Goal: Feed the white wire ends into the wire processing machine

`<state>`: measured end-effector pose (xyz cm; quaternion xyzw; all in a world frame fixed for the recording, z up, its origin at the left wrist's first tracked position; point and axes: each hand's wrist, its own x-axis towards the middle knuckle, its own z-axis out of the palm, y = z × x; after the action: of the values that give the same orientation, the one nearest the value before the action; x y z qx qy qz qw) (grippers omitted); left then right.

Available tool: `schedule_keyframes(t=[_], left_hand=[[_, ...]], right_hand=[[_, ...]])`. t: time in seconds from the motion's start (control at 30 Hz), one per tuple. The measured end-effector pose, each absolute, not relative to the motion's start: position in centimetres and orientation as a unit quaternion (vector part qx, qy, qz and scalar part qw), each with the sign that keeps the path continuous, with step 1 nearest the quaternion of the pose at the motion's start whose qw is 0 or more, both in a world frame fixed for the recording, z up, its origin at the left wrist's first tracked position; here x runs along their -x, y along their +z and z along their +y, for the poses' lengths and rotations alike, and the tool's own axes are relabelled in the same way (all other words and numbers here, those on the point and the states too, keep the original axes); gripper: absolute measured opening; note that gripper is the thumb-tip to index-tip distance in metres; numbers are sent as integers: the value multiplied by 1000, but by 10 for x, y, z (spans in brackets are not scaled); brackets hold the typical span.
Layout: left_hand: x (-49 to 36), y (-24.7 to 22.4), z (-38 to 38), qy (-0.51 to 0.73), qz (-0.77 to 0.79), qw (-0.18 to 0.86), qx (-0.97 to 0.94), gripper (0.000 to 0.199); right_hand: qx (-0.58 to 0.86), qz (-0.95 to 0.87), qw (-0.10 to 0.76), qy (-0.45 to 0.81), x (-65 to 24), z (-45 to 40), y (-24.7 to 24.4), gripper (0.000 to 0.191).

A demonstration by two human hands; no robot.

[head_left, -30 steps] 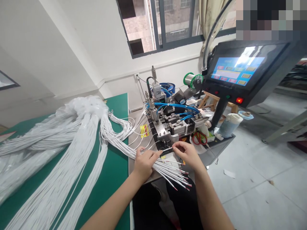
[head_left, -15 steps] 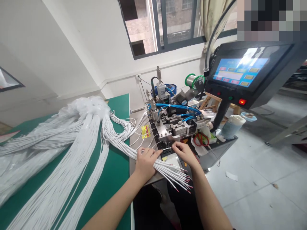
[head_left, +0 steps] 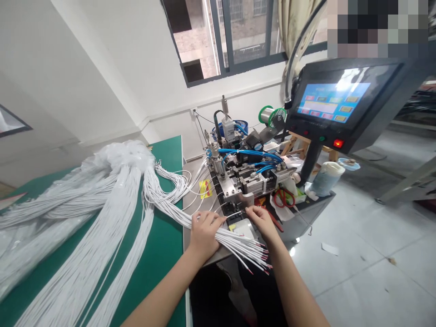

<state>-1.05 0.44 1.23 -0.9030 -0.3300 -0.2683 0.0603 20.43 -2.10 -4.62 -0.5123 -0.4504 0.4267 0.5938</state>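
Note:
My left hand [head_left: 206,231] is wrapped over a bundle of white cables [head_left: 238,243] at the table edge, beside the machine. The bundle's loose ends, several with reddish tips, fan out past the fingers toward my right forearm. My right hand [head_left: 259,218] is closed in a pinch at the tip of a single white cable [head_left: 235,214], which stretches between the two hands. The fingertips hide the cable's very end. Just beyond them stands the benchtop machine [head_left: 235,181], with metal cylinders and blue air tubes.
More white cables, partly in clear plastic [head_left: 131,154], cover the green table [head_left: 166,218] on the left. Red-handled scissors [head_left: 284,197] lie right of the machine. A control screen [head_left: 334,102] stands at the right, near a plastic jug [head_left: 327,179] and a wire spool [head_left: 270,116].
My right hand has shifted slightly toward me and to the right, still at the single cable's end. My left hand stays on the bundle. The view has turned a little.

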Motion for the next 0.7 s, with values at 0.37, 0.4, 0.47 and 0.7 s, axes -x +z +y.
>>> schedule_keyframes(t=[0.37,0.4,0.47,0.7], left_hand=[[9,11,6,-294,-336,85,891,22],[9,12,5,-296,-332,88,891,23],[9,14,5,-297,-324,88,894,23],[9,14,3,-320,-307,79,893,22]], right_hand=[[536,-478,568,403,-232,-57,-30,40],[534,-490,559,402,-232,-62,-25,39],[534,-525,532,397,-231,-71,-13,37],[491,-665,438,354,-225,-91,21,21]])
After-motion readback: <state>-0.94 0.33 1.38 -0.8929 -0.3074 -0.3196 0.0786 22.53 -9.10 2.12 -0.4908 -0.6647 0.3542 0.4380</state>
